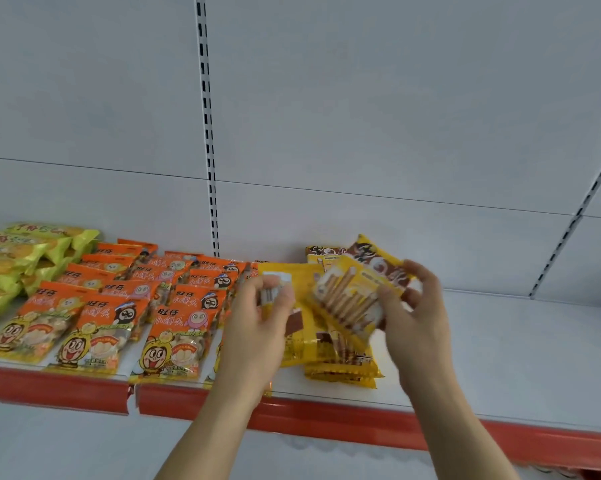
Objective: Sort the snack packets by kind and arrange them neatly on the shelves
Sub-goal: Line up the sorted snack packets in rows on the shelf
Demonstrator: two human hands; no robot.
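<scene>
My right hand [417,313] grips a yellow packet of biscuit sticks [349,299], tilted above the shelf. My left hand [257,323] holds the edge of another yellow packet [285,275] just left of it. Under and behind both lie more yellow and brown biscuit-stick packets [340,362] in a loose stack. Left of my hands, several orange snack packets [174,327] lie in rows. Green-yellow packets [25,251] are piled at the far left. All rest on a white shelf [500,358] with a red front strip.
The shelf's right part [534,341] carries no packets. A slotted upright [209,150] runs up the white back panel, and a second upright [576,223] stands at the right. The red price strip [309,414] marks the shelf's front edge.
</scene>
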